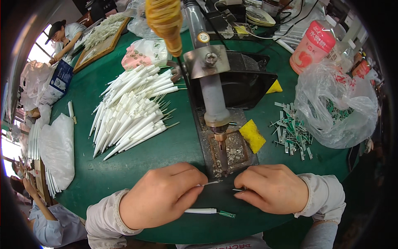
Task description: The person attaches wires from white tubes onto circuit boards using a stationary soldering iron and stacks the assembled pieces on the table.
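A thin white wire (210, 183) is pinched by the left hand (163, 195) at six o'clock below the soldering iron (215, 108); the right hand (271, 187) is closed on its other end. It is judged light and bendable, best held near the tips.

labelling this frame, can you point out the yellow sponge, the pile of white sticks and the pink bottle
yellow sponge (252, 135), head view, middle of its top face
pile of white sticks (130, 110), head view, centre of the pile
pink bottle (313, 46), head view, middle of its pink body
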